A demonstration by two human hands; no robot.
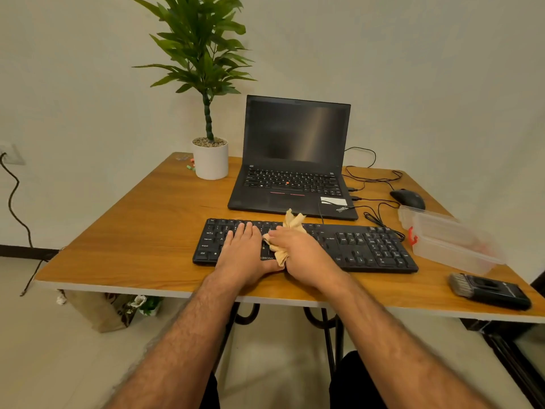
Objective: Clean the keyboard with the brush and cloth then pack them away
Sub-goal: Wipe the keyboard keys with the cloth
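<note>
Both forearms come up from six o'clock and meet over the black keyboard (306, 246) near the front edge of the wooden table (141, 231). Left hand (244, 252) lies flat, palm down, fingers straight and close together on the keys of the left half, gripping nothing. Right hand (303, 255) is just beside it, thumb side touching or nearly touching the left hand, and it is closed around a crumpled tan cloth (290, 224), pressing it down on the middle keys. Loose cloth ends stick up at twelve o'clock from the knuckles, and a fold shows between the two hands near the space bar.

Over at four o'clock from the hands, well apart, the brush (489, 290) lies on its side at the table's right front corner, black body, bristles pointing left, untouched. Just behind it, at three o'clock from the keyboard's number pad, sits a clear plastic container (451, 240) with a red clasp on its near left side; whether the lid is on, I cannot tell.

At twelve o'clock, an open laptop (295, 160) with a dark screen stands right behind the keyboard. A black mouse (408, 198) rests at two o'clock, cables looping beside it. A potted plant (208, 113) in a white pot stands at eleven o'clock, near the far left corner.
</note>
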